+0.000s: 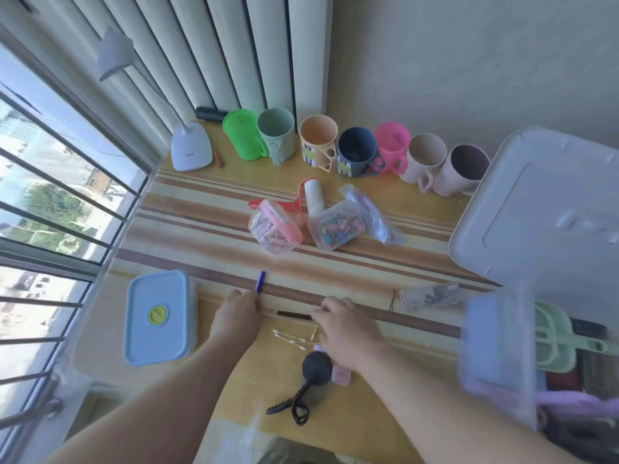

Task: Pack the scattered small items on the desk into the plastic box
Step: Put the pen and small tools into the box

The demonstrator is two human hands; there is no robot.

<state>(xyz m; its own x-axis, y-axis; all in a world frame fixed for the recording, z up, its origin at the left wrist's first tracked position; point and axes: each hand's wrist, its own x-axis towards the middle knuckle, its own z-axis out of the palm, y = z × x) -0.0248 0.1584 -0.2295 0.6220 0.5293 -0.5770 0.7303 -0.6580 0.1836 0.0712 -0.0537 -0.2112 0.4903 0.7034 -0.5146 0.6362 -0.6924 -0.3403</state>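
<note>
Pinching a purple pen [260,281] in the left hand [238,313], fingers curled round its lower end; resting the right hand [345,324] on the striped desk [201,229] beside cotton swabs [291,338], grip unclear. Standing open at right, blurred: the plastic box [499,349].

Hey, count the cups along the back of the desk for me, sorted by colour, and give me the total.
Green: 2, one bright green cup and one pale sage cup
Peach: 1
Dark blue: 1
Hot pink: 1
Pale pink or beige: 2, one beside the other
Total: 7 cups
</note>
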